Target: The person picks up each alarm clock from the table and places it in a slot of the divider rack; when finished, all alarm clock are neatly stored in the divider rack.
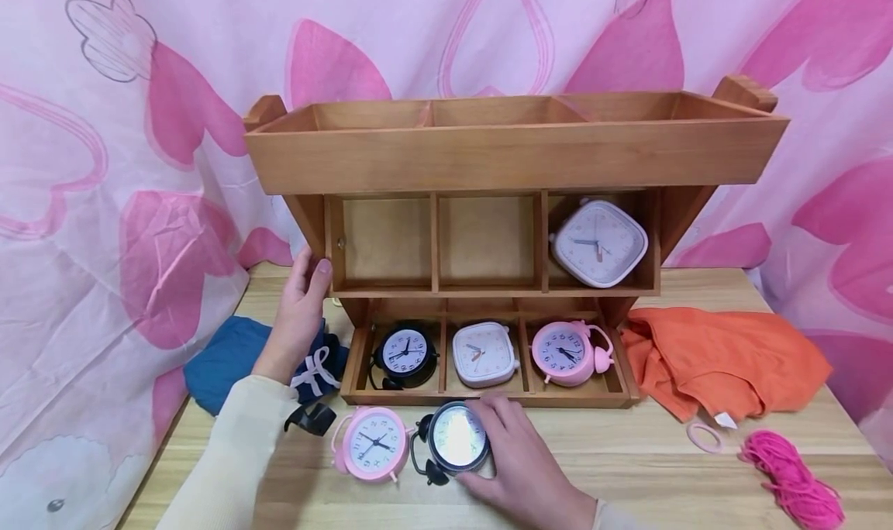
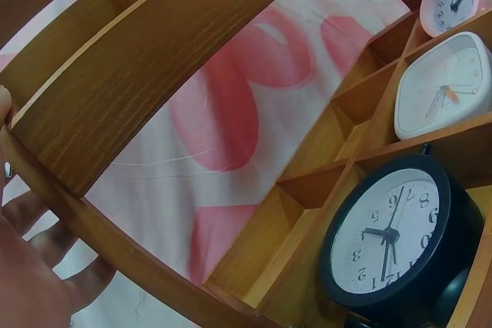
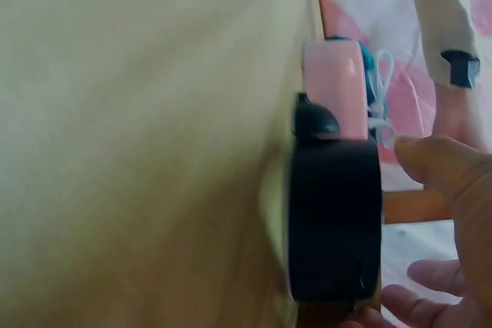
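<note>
My left hand (image 1: 296, 313) grips the left side panel of the wooden shelf (image 1: 516, 158); in the left wrist view its fingers (image 2: 91, 286) reach behind the panel. My right hand (image 1: 519, 456) holds a black twin-bell alarm clock (image 1: 458, 437) by its right rim, face up over the table. Left of that clock lies a pink alarm clock (image 1: 377, 443). The bottom row holds another black alarm clock (image 1: 405, 356), a white square clock (image 1: 484, 353) and another pink alarm clock (image 1: 568, 353). A white clock (image 1: 600, 243) leans in the middle row's right compartment.
Beside the shelf's left side lies a dark blue cloth (image 1: 226, 359) with a white lace bow (image 1: 316, 371). To the right are an orange cloth (image 1: 725, 359), a pink ring (image 1: 705, 437) and a bundle of magenta yarn (image 1: 791, 476). A patterned pink curtain (image 1: 418, 34) hangs behind.
</note>
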Motion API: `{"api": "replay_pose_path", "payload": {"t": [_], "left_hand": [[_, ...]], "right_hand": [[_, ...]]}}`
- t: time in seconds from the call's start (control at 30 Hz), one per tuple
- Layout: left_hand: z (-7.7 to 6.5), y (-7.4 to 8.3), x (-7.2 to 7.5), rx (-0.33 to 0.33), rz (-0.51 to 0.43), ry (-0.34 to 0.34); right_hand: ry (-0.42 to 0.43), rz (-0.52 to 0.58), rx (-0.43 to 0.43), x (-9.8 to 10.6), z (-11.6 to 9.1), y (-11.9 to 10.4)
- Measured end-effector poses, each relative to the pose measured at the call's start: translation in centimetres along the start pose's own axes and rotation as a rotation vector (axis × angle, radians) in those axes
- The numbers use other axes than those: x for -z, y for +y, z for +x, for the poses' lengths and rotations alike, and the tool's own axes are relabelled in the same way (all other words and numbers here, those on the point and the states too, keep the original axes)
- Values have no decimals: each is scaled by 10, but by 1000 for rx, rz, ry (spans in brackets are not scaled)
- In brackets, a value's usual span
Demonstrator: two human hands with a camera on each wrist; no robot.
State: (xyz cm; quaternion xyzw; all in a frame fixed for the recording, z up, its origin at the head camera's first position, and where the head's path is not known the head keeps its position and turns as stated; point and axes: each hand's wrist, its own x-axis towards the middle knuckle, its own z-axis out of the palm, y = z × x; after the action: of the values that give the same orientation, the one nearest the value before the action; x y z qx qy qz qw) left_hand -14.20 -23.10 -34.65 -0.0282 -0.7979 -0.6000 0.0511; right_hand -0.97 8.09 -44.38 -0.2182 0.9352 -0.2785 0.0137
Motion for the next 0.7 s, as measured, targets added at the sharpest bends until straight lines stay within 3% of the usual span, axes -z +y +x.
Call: {"api": "replay_pose_path", "payload": {"t": [0.17,0.33,0.7], "left_hand": [[0,0,0,9,13,2],[-1,0,0,19,19,7],[-1,0,1,27,30,9]], "right_hand": [[-108,9,-47,-3,0,-4],[-147,3,-73,-4,2,-5],[-69,-40,-11,-13,2,-1]]}}
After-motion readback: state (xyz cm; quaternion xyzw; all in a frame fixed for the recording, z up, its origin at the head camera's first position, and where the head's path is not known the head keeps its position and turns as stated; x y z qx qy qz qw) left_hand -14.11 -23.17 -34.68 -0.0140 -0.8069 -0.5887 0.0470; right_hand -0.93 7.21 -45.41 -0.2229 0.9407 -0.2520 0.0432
